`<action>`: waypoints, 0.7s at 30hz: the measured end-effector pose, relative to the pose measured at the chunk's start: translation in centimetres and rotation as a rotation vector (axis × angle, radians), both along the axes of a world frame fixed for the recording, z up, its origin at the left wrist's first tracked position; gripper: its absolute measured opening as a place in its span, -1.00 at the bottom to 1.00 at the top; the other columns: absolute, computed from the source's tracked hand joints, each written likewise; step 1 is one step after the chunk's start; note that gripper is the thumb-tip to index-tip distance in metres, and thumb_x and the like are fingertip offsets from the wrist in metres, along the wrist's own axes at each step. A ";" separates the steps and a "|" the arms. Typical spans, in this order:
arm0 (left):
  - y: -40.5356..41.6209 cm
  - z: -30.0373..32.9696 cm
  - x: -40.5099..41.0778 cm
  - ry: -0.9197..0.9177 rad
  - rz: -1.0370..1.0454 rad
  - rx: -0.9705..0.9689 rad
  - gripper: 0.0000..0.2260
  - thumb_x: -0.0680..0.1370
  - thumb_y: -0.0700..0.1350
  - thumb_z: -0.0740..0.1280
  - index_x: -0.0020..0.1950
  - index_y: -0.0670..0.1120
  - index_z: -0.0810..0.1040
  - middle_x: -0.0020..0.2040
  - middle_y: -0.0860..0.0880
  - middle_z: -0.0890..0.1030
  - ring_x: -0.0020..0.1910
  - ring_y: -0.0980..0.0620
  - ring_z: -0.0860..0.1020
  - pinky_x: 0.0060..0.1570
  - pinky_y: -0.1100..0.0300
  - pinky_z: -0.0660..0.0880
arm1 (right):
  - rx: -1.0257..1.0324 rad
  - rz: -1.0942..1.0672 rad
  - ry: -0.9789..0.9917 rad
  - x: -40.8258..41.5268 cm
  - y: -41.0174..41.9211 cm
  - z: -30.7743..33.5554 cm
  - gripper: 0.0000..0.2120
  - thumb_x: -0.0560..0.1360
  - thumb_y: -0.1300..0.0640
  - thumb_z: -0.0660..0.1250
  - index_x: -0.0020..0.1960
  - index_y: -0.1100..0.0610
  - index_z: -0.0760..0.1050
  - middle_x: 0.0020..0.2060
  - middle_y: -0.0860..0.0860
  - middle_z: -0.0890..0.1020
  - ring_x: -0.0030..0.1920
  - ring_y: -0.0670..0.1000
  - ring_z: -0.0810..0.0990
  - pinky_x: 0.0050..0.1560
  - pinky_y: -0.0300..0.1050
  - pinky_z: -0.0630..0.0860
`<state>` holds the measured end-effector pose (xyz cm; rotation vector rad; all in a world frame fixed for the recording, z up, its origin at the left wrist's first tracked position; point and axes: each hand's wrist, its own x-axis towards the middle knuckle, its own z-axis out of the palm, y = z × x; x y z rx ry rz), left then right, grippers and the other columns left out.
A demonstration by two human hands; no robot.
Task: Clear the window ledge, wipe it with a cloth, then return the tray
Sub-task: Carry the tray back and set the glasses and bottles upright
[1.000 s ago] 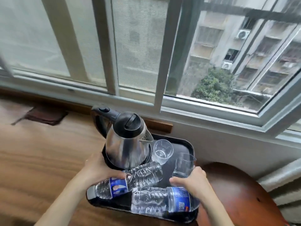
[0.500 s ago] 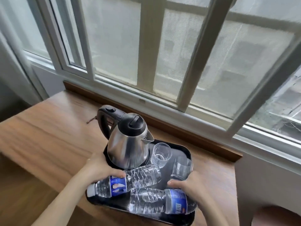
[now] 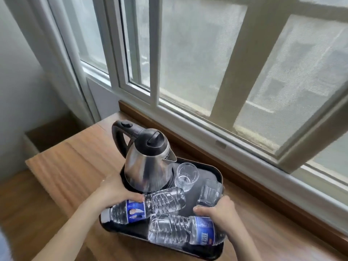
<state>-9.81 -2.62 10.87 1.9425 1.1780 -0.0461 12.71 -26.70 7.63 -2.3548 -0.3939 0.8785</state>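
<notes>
Both hands are gripping the black tray by its sides: the left hand is curling its grip over the rim beside the kettle, the right hand is curling round the opposite rim below a glass. Another glass is standing right of the kettle, and two water bottles are lying in front of it. The tray is sitting over the wooden surface, near the window
</notes>
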 end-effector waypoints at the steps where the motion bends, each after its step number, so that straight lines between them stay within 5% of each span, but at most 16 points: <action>1: 1.2 0.2 -0.2 -0.016 -0.017 -0.004 -0.37 -0.01 0.20 0.64 -0.02 0.16 0.52 -0.08 0.14 0.64 -0.05 0.10 0.60 0.01 0.14 0.57 | 0.000 0.009 -0.012 -0.2 1.6 0.1 -0.22 -0.15 -0.30 0.60 -0.05 0.09 0.58 -0.12 -0.01 0.67 -0.24 -0.08 0.68 -0.22 -0.12 0.64; 10: 16.4 -1.3 -3.3 -0.041 -0.091 -0.037 -0.38 -0.03 0.16 0.65 -0.04 0.11 0.57 -0.10 0.13 0.68 -0.05 0.10 0.62 0.03 0.08 0.59 | -0.044 -0.076 -0.004 -5.1 15.2 -0.5 -0.16 -0.16 -0.36 0.57 -0.04 0.07 0.46 -0.03 0.01 0.55 -0.08 0.00 0.60 -0.04 0.00 0.60; 18: 28.2 -1.9 -3.1 -0.061 -0.253 -0.030 -0.45 0.04 0.03 0.69 -0.05 0.09 0.59 -0.11 0.14 0.68 -0.05 0.09 0.62 -0.04 0.16 0.54 | -0.025 -0.269 0.087 -9.5 23.8 -3.7 0.24 -0.42 -0.52 0.46 0.15 0.09 0.46 0.04 0.00 0.58 -0.03 0.01 0.63 -0.01 0.02 0.63; 21: 31.1 -2.0 -2.4 -0.213 -0.346 0.032 -0.16 -0.01 0.03 0.70 0.23 0.17 0.48 0.12 0.18 0.62 0.17 0.14 0.55 0.13 0.11 0.51 | -0.037 -0.306 0.119 -10.2 26.1 -2.7 0.15 -0.33 -0.44 0.56 0.13 0.09 0.41 0.04 -0.01 0.54 -0.03 0.01 0.61 0.00 0.04 0.62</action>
